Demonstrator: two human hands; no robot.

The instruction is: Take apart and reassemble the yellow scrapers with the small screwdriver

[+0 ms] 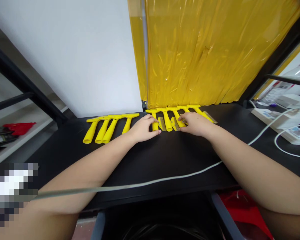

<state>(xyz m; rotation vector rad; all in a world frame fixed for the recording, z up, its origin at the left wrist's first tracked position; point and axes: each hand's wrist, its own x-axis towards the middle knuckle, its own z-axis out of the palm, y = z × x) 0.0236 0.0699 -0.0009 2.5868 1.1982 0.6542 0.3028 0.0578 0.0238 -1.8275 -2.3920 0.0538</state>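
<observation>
Yellow T-shaped plastic scrapers lie in two groups along the back of a black table (170, 156). My left hand (145, 129) has its fingers and thumb curled round the handle of one yellow scraper (155, 124). My right hand (193, 124) bends its fingers over the handle of another scraper (177, 117), partly hiding it. A scraper between my hands (168, 121) lies untouched. Thin metal blades (162, 123) show beside the handles, and one more blade (210, 117) sticks out past my right hand. The left group of scrapers (111, 130) rests beyond my left forearm.
A white cable (162, 180) crosses the table front and passes over my left forearm. Behind stand a white panel (90, 56) and yellow plastic sheeting (195, 53). Power strips (287, 125) and a clear bottle (282, 86) are at right. An open dark bin (100, 226) sits below.
</observation>
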